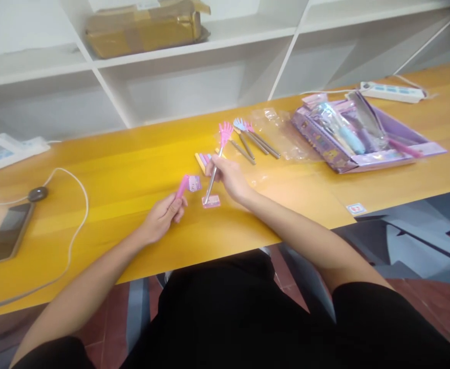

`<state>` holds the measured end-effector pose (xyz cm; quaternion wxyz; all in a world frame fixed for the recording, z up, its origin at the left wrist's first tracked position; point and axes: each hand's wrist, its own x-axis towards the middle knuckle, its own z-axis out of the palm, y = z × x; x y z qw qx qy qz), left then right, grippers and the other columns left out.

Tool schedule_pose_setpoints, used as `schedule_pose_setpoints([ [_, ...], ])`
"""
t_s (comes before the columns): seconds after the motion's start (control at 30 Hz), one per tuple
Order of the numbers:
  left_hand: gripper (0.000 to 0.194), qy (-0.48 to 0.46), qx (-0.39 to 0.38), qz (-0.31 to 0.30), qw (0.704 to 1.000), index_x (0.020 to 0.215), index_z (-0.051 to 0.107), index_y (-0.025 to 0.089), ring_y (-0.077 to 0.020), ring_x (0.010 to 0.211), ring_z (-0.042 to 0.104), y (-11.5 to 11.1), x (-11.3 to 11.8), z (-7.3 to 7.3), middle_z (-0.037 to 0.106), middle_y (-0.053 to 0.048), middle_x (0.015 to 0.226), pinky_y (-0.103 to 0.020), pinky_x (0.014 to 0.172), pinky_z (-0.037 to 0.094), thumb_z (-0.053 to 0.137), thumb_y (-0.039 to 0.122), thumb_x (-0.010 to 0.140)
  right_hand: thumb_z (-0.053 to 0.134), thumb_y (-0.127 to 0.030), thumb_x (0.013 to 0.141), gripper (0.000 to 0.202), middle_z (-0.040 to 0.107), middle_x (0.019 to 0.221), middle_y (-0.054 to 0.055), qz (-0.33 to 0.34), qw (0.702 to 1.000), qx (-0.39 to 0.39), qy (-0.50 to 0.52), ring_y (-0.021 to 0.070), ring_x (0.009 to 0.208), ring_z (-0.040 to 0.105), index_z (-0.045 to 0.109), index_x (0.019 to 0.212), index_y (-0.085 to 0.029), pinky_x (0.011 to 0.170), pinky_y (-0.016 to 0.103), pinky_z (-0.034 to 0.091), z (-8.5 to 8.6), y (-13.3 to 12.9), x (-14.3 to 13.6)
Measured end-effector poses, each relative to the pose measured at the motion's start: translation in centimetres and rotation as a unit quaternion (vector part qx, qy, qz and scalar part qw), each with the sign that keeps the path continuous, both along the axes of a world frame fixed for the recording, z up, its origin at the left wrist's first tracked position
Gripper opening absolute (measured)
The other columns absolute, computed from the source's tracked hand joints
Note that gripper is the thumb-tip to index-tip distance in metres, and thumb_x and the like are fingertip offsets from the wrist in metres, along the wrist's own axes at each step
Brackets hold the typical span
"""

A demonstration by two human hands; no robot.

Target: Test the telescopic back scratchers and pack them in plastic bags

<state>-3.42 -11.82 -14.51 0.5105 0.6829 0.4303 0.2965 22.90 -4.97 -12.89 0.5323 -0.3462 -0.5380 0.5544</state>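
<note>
My left hand [165,212] is closed around a pink handle [181,187], which has a small printed tag [194,183] at its upper end. In my right hand [230,177] is a back scratcher [225,133] with a pink hand-shaped head and a metal rod. The head points away from me, and the rod's lower end comes down over a pink card [211,201]; I cannot tell if they touch. Just beyond my right hand lie several pastel handles [201,161], partly hidden by it. More scratcher rods with blue and pink hand heads [240,124] rest farther back.
Clear plastic wrapping [282,136] lies beside a purple display box [324,146] of packaged items at the right. White shelving holding a cardboard box [144,31] borders the table's back. At left are a phone [7,233], a cable [86,200] and a power strip [13,151].
</note>
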Motion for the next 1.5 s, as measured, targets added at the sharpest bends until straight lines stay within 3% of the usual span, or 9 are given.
schedule_pose_setpoints([
  [0.1, 0.068, -0.022, -0.027, -0.016, 0.999, 0.155, 0.056, 0.018, -0.0186, 0.075, 0.068, 0.2, 0.0, 0.0, 0.076, -0.002, 0.086, -0.033, 0.078, 0.052, 0.057, 0.075, 0.117, 0.073, -0.106, 0.088, 0.085, 0.022, 0.063, -0.008, 0.028, 0.999, -0.012, 0.019, 0.0093, 0.055, 0.022, 0.063, 0.073, -0.023, 0.054, 0.027, 0.022, 0.3, -0.3, -0.1],
  [0.2, 0.078, -0.047, -0.073, -0.034, 0.996, 0.17, 0.038, 0.018, -0.0213, 0.074, 0.077, 0.5, 0.1, -0.3, 0.085, -0.01, 0.101, -0.034, 0.075, 0.057, 0.061, 0.071, 0.117, 0.079, -0.101, 0.087, 0.078, 0.026, 0.064, -0.009, 0.03, 0.998, -0.007, 0.051, 0.0093, 0.055, 0.021, 0.062, 0.082, -0.024, 0.054, 0.027, 0.022, 0.2, -0.6, -0.3],
  [0.37, 0.036, -0.093, -0.098, -0.014, 0.991, 0.124, 0.057, 0.021, -0.021, 0.079, 0.079, 0.7, 0.0, -0.8, 0.084, -0.014, 0.119, -0.035, 0.076, 0.06, 0.065, 0.053, 0.113, 0.089, -0.089, 0.085, 0.072, 0.036, 0.063, -0.01, -0.018, 0.996, -0.021, 0.083, 0.0092, 0.054, 0.026, 0.055, 0.089, -0.027, 0.052, 0.026, 0.022, -0.3, -0.1, -0.1],
  [0.47, 0.026, -0.11, -0.084, 0.013, 0.99, 0.108, 0.058, 0.021, -0.0145, 0.069, 0.065, 0.8, -0.1, -0.8, 0.074, -0.004, 0.095, -0.029, 0.067, 0.051, 0.068, 0.045, 0.11, 0.091, -0.084, 0.084, 0.069, 0.048, 0.066, -0.008, -0.028, 0.995, -0.033, 0.089, 0.0089, 0.054, 0.032, 0.054, 0.09, -0.026, 0.052, 0.026, 0.024, -0.4, 0.4, 0.1],
  [0.6, 0.046, -0.105, -0.068, 0.023, 0.992, 0.14, 0.063, 0.021, -0.0104, 0.054, 0.043, 0.7, -0.2, -0.2, 0.05, 0.008, 0.072, -0.024, 0.053, 0.032, 0.063, 0.061, 0.118, 0.088, -0.085, 0.085, 0.067, 0.058, 0.071, -0.005, -0.027, 0.996, -0.031, 0.077, 0.0083, 0.053, 0.033, 0.056, 0.09, -0.026, 0.051, 0.027, 0.023, -0.6, 0.3, 0.0],
  [0.73, 0.073, -0.072, -0.077, 0.001, 0.994, 0.17, 0.051, 0.021, -0.0106, 0.045, 0.052, 0.5, -0.2, 0.3, 0.067, 0.005, 0.072, -0.023, 0.045, 0.029, 0.066, 0.069, 0.116, 0.085, -0.086, 0.092, 0.066, 0.056, 0.069, -0.005, -0.01, 0.998, -0.018, 0.057, 0.0079, 0.051, 0.03, 0.062, 0.09, -0.024, 0.051, 0.028, 0.021, -0.8, -0.5, -0.6],
  [1.0, 0.056, -0.087, -0.02, 0.05, 0.995, 0.148, 0.07, 0.021, -0.0057, 0.049, 0.053, 0.8, 0.1, 0.5, 0.08, -0.006, 0.103, -0.021, 0.048, 0.038, 0.075, 0.064, 0.113, 0.083, -0.088, 0.094, 0.066, 0.055, 0.07, -0.005, -0.047, 0.996, -0.005, 0.071, 0.009, 0.053, 0.032, 0.063, 0.091, -0.024, 0.052, 0.028, 0.023, -0.5, -0.5, -0.3],
  [1.3, 0.056, -0.091, 0.008, 0.103, 0.99, 0.136, 0.069, 0.021, -0.0052, 0.045, 0.036, 0.7, 0.3, 1.2, 0.085, -0.008, 0.099, -0.023, 0.044, 0.025, 0.082, 0.067, 0.107, 0.083, -0.087, 0.092, 0.066, 0.057, 0.072, -0.003, -0.042, 0.998, -0.019, 0.053, 0.0099, 0.056, 0.037, 0.065, 0.092, -0.024, 0.053, 0.027, 0.024, -0.7, 0.0, -0.2],
  [1.5, 0.057, -0.068, 0.016, 0.121, 0.99, 0.135, 0.071, 0.02, -0.0066, 0.049, 0.037, 0.7, 0.2, 1.2, 0.085, -0.007, 0.097, -0.024, 0.049, 0.028, 0.085, 0.066, 0.104, 0.082, -0.086, 0.095, 0.065, 0.059, 0.073, -0.002, -0.062, 0.997, -0.006, 0.054, 0.0095, 0.056, 0.039, 0.066, 0.091, -0.023, 0.053, 0.026, 0.028, -0.6, -0.2, 0.0],
])
